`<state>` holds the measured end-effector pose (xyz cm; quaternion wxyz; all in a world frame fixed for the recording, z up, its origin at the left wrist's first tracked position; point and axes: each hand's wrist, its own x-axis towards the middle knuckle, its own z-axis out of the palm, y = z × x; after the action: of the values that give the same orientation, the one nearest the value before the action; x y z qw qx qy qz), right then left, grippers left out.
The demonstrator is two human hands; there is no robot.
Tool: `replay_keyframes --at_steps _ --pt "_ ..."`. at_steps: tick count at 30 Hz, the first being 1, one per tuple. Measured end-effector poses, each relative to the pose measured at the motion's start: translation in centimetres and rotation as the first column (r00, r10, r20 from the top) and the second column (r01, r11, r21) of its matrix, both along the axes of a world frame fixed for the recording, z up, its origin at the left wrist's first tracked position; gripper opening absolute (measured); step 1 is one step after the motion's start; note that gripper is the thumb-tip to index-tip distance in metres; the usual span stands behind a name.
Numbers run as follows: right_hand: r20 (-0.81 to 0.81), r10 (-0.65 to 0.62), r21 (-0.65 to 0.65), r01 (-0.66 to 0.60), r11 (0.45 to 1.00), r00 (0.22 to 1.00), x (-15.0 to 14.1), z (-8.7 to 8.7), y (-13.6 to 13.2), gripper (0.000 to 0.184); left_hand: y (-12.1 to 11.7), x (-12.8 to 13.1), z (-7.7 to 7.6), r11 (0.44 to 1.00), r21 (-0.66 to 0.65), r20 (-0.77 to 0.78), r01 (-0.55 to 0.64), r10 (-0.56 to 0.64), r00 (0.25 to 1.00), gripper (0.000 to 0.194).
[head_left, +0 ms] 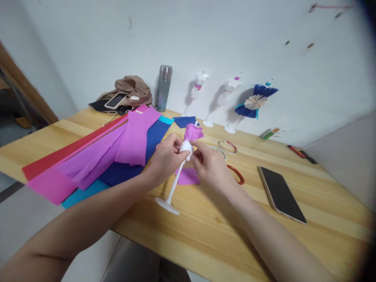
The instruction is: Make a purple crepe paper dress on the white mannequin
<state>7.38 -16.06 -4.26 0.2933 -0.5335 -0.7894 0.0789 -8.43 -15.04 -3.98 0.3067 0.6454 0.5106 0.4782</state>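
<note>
A small white dress-form mannequin (185,148) on a thin stand leans slightly over the table. Purple crepe paper (193,132) wraps its upper body, flaring at the shoulders. Around its left hip my left hand (167,156) is closed, thumb across the front. My right hand (209,163) is closed at the other side, index fingertip pressed to the waist; whether it also pinches paper or tape is hidden. A flat purple paper piece (188,177) lies beneath. The round white base (167,206) shows in front.
Crepe paper sheets (132,141) are piled at left. Three mannequins (229,91) stand along the wall, beside a thermos (163,89). Tape rolls (236,174) lie right of my hands, then a phone (281,194). A brown cloth bag (132,90) sits behind.
</note>
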Motion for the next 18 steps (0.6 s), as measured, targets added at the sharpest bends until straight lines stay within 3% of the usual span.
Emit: replay_keyframes --at_steps 18 --pt "-0.091 0.027 0.087 -0.019 0.996 0.995 -0.02 0.13 -0.31 0.043 0.11 -0.01 0.13 0.999 -0.026 0.051 -0.028 0.03 0.998 0.023"
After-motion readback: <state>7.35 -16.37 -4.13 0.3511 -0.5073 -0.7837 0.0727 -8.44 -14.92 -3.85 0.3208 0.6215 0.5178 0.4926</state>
